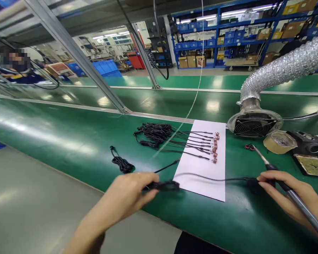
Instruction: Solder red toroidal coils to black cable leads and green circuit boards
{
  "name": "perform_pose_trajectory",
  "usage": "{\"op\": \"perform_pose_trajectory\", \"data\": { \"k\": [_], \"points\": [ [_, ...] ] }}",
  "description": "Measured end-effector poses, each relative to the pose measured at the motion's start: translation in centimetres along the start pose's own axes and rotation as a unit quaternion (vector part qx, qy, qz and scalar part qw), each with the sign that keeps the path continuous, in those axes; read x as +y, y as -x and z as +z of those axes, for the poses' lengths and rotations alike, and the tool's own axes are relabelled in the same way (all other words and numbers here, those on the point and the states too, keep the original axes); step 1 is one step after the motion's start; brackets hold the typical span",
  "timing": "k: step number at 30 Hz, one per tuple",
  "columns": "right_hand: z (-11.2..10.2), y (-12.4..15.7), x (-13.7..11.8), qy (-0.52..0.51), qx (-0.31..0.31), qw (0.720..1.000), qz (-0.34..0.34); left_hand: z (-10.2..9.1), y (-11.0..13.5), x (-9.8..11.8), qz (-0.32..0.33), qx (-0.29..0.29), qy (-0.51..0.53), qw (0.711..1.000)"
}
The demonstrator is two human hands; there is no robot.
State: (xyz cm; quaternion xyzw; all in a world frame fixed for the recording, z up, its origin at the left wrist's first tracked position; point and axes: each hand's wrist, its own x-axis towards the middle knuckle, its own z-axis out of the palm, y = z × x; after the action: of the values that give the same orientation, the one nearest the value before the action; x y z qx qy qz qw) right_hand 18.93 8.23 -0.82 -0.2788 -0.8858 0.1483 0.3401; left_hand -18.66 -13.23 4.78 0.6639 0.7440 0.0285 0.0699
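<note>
My left hand (132, 190) is closed around a folded bundle of black cable (165, 185) above the bench's front edge. From this bundle a single strand (212, 179) crosses the white sheet (214, 192) to a dark, blurred piece (253, 186) at my right fingertips. My right hand (294, 194) also grips a soldering iron (263, 159), its tip pointing up and left. Several black cables (156, 132) lie heaped behind the sheet's left side, their ends stretched over it beside small copper coils (215, 155). Another coiled cable (122, 164) lies left.
A fume extractor fan (255, 127) with a foil duct (286, 67) stands at the back right. Near it are a tape roll (280, 143), a black iron holder (308, 143) and a sponge tray (312, 165). A metal post (82, 60) rises behind. Someone sits far left.
</note>
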Motion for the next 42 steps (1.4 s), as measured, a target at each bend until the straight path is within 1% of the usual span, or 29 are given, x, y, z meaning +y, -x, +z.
{"op": "perform_pose_trajectory", "data": {
  "k": [2,3,4,5,6,8,10,13,16,19,21,24,26,28,30,32,34,36,39,42],
  "points": [
    [2.1,-2.4,-1.6,-0.021,-0.011,0.999,-0.030,-2.5,-0.6,-2.6,-0.061,0.068,-0.070,0.993],
    [3.4,-3.7,-2.3,-0.036,-0.019,0.998,-0.052,-3.7,-1.3,-3.8,-0.095,0.089,-0.115,0.985],
    [4.8,-5.0,-2.9,-0.053,-0.022,0.996,-0.073,-4.7,-2.2,-4.9,-0.122,0.095,-0.155,0.976],
    [6.1,-6.2,-3.4,-0.059,-0.038,0.994,-0.078,-5.6,-3.2,-5.8,-0.141,0.097,-0.184,0.968],
    [7.4,-7.2,-3.7,-0.057,-0.050,0.994,-0.080,-6.2,-4.3,-6.6,-0.148,0.093,-0.203,0.964],
    [9.5,-8.7,-3.8,-0.042,-0.076,0.993,-0.081,-6.7,-6.5,-7.9,-0.142,0.084,-0.218,0.962],
    [10.8,-9.5,-3.7,-0.019,-0.098,0.992,-0.078,-6.3,-8.2,-8.9,-0.127,0.077,-0.217,0.965],
    [11.5,-10.0,-3.6,0.015,-0.126,0.989,-0.071,-4.7,-10.0,-10.4,-0.134,0.065,-0.208,0.967],
    [11.7,-10.3,-3.7,0.038,-0.153,0.986,-0.063,-3.0,-11.0,-11.6,-0.138,0.051,-0.190,0.971],
    [11.8,-10.7,-4.0,0.050,-0.165,0.984,-0.044,-2.1,-11.3,-12.2,-0.135,0.048,-0.150,0.978],
    [11.7,-11.0,-4.2,0.052,-0.171,0.983,-0.036,-2.1,-11.1,-12.3,-0.124,0.047,-0.117,0.984],
    [11.4,-11.3,-4.4,0.048,-0.179,0.982,-0.033,-2.6,-10.4,-11.7,-0.106,0.040,-0.084,0.990],
    [11.1,-11.4,-4.4,0.042,-0.178,0.983,-0.032,-2.9,-9.8,-11.0,-0.125,0.032,-0.069,0.989],
    [10.7,-11.2,-4.4,0.034,-0.171,0.984,-0.031,-2.6,-9.1,-9.9,-0.151,0.033,-0.043,0.987],
    [10.2,-10.8,-4.4,0.025,-0.159,0.986,-0.033,-1.6,-8.4,-8.6,-0.151,0.027,-0.006,0.988],
    [9.6,-10.2,-4.4,0.018,-0.144,0.989,-0.036,-0.1,-7.7,-7.0,-0.114,-0.009,0.027,0.993],
    [9.0,-9.5,-4.4,0.013,-0.127,0.991,-0.037,1.6,-7.0,-5.6,-0.074,-0.048,0.039,0.995],
    [8.2,-8.9,-4.5,0.011,-0.110,0.993,-0.037,3.0,-6.6,-4.4,-0.063,-0.062,0.033,0.996],
    [6.6,-7.9,-4.7,0.007,-0.081,0.996,-0.045,4.3,-6.1,-3.5,-0.075,-0.065,0.030,0.995],
    [4.7,-6.0,-4.4,0.002,-0.013,0.999,-0.053,4.7,-5.7,-3.4,-0.081,-0.061,0.031,0.994]
  ]
}}
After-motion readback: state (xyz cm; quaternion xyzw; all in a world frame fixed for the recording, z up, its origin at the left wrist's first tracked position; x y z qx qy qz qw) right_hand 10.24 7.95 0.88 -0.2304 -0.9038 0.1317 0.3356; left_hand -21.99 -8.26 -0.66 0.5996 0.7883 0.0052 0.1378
